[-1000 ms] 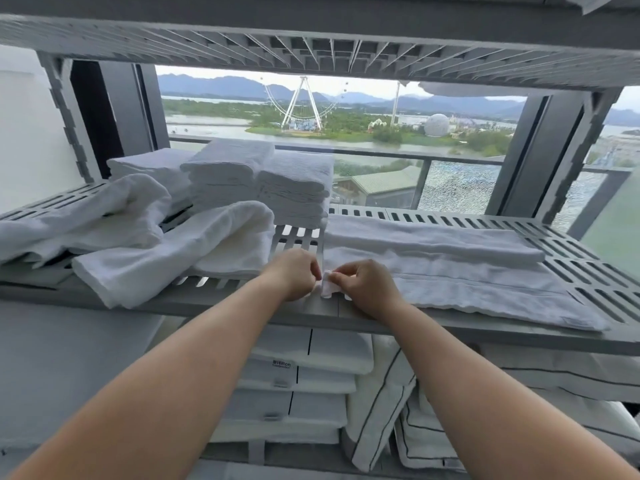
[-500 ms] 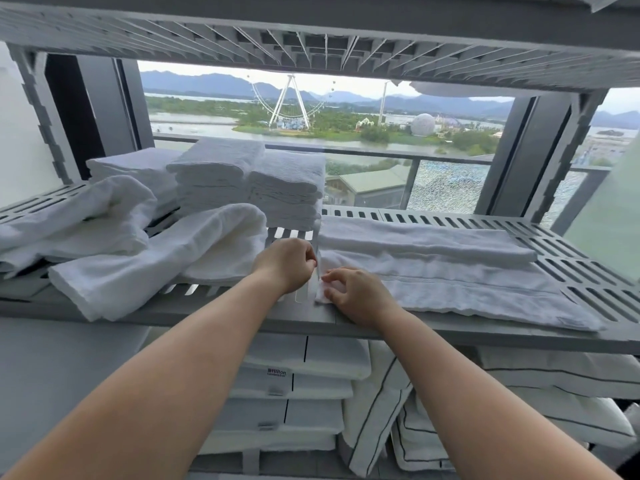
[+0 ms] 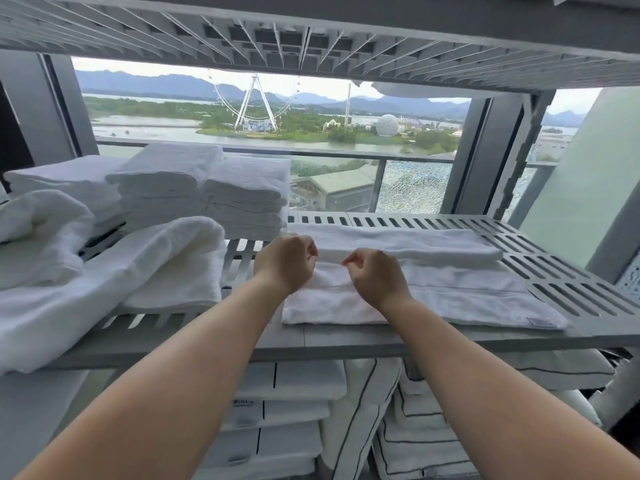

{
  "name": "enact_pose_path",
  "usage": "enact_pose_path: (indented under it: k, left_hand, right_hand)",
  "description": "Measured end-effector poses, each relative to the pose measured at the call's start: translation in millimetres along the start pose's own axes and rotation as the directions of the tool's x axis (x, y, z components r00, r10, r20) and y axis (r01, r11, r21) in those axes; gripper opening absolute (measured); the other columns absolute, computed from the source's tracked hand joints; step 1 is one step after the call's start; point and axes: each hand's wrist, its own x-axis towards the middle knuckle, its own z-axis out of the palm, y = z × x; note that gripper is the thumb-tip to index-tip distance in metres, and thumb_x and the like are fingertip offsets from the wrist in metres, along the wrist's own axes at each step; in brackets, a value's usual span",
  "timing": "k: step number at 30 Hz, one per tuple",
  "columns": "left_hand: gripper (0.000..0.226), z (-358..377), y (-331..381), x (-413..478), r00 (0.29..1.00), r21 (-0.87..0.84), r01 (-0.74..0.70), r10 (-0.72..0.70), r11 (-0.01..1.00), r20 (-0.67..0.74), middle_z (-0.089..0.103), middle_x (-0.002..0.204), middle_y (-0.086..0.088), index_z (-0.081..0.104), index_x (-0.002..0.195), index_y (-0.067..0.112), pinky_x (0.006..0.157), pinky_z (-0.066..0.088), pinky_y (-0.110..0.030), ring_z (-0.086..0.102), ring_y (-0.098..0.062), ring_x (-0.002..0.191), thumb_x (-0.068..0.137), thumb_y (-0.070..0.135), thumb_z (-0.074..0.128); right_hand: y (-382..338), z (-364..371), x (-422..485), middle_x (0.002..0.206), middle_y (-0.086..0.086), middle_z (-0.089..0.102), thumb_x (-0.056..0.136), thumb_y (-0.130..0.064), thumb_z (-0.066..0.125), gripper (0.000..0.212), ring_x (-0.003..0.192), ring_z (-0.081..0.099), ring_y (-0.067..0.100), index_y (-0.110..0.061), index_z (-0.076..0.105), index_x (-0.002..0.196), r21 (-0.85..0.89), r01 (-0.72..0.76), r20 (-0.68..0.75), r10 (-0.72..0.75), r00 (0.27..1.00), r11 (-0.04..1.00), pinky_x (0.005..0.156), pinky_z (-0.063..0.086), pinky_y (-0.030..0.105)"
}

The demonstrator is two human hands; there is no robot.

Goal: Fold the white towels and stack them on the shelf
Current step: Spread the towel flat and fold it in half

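A white towel [image 3: 450, 292] lies flat on the right half of the grey shelf [image 3: 346, 344]. It is folded into a long strip. Its back part is doubled over, so it looks thicker there. A tiny label sits at its front right corner.

Both hands are over the left end of this towel. The left hand [image 3: 285, 263] is at the towel's left edge, with its fingers curled in. The right hand [image 3: 375, 277] is just beside it, over the towel. Its fingers are curled too, and its thumb and first finger meet at the tip. I cannot tell if either hand has hold of the cloth. The two hands are close but do not touch.

To the left, a big loose towel [image 3: 138, 271] lies in a soft heap and hangs over the shelf's front edge. Another crumpled towel [image 3: 38, 237] lies further left. Behind them stand three neat piles of folded towels [image 3: 166, 188], side by side.

Under the shelf there are stacks of white linen with thin dark lines [image 3: 294, 382]. Above is another slatted shelf [image 3: 311, 32]. Behind it all is a window, and far outside stands a big wheel [image 3: 254, 102] by the water.
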Motion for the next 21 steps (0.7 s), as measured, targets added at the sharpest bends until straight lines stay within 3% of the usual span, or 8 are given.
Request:
enact_pose_path:
  k: [4, 6, 9, 11, 14, 16, 21]
  left_hand:
    - [0.018, 20, 18, 27, 0.997, 0.111, -0.07, 0.072, 0.991, -0.014, 0.066, 0.115, 0.004, 0.068, 0.112, 0.028, 0.078, 0.056, -0.035, 0.065, -0.02, 0.101, 0.095, 0.027, 0.062]
    - [0.022, 32, 28, 43, 0.996, 0.261, -0.084, 0.084, 0.962, 0.01, 0.064, 0.119, 0.004, 0.068, 0.115, 0.029, 0.076, 0.056, -0.035, 0.065, -0.022, 0.103, 0.094, 0.022, 0.064]
    - [0.021, 45, 41, 64, 0.995, 0.538, -0.075, 0.029, 0.84, 0.094, 0.065, 0.113, 0.001, 0.069, 0.111, 0.022, 0.073, 0.057, -0.037, 0.066, -0.024, 0.099, 0.092, 0.015, 0.064]
    - [0.009, 49, 47, 74, 0.987, 0.631, -0.062, -0.044, 0.774, 0.152, 0.067, 0.098, -0.002, 0.068, 0.097, 0.017, 0.07, 0.056, -0.035, 0.067, -0.024, 0.09, 0.092, 0.014, 0.062]
    - [0.007, 49, 51, 91, 0.97, 0.638, 0.019, -0.168, 0.77, 0.174, 0.066, 0.085, 0.0, 0.071, 0.087, 0.017, 0.071, 0.058, -0.035, 0.067, -0.025, 0.082, 0.087, 0.015, 0.065]
    - [0.012, 48, 54, 104, 0.967, 0.591, 0.11, -0.223, 0.799, 0.123, 0.068, 0.093, -0.002, 0.072, 0.09, 0.019, 0.07, 0.054, -0.034, 0.066, -0.027, 0.086, 0.084, 0.017, 0.062]
    - [0.025, 48, 65, 132, 0.935, 0.466, 0.329, -0.351, 0.821, -0.041, 0.07, 0.098, -0.013, 0.072, 0.098, 0.01, 0.07, 0.049, -0.035, 0.067, -0.033, 0.091, 0.084, 0.0, 0.054]
  right_hand:
    - [45, -21, 25, 0.108, 0.008, 0.073, 0.093, -0.012, 0.052, 0.027, 0.103, 0.067, 0.028, -0.015, 0.072, 0.111, -0.132, -0.094, -0.052, 0.088, 0.995, 0.987, 0.087, 0.055, 0.036]
    - [70, -34, 38, 0.113, 0.012, 0.07, 0.091, -0.008, 0.051, 0.033, 0.11, 0.062, 0.031, -0.016, 0.069, 0.118, -0.253, -0.13, -0.066, 0.117, 0.991, 0.959, 0.09, 0.054, 0.039]
    - [107, -57, 60, 0.119, 0.013, 0.062, 0.09, -0.006, 0.048, 0.036, 0.114, 0.056, 0.032, -0.014, 0.066, 0.12, -0.512, -0.162, -0.062, 0.152, 0.986, 0.843, 0.092, 0.049, 0.04]
    - [128, -73, 75, 0.128, 0.013, 0.055, 0.092, -0.011, 0.044, 0.038, 0.119, 0.051, 0.031, -0.014, 0.062, 0.126, -0.648, -0.208, -0.02, 0.256, 0.966, 0.733, 0.093, 0.046, 0.041]
    - [154, -88, 96, 0.128, 0.014, 0.058, 0.092, -0.011, 0.046, 0.039, 0.118, 0.055, 0.03, -0.009, 0.061, 0.128, -0.682, -0.256, 0.0, 0.35, 0.937, 0.685, 0.086, 0.046, 0.038]
    - [164, -91, 111, 0.116, 0.01, 0.067, 0.09, -0.006, 0.046, 0.035, 0.108, 0.063, 0.028, -0.011, 0.068, 0.116, -0.639, -0.248, -0.016, 0.31, 0.951, 0.728, 0.075, 0.043, 0.033]
    - [170, -92, 148, 0.107, 0.008, 0.07, 0.088, -0.005, 0.046, 0.034, 0.101, 0.066, 0.028, -0.015, 0.069, 0.111, -0.621, -0.195, -0.04, 0.218, 0.975, 0.76, 0.071, 0.043, 0.032]
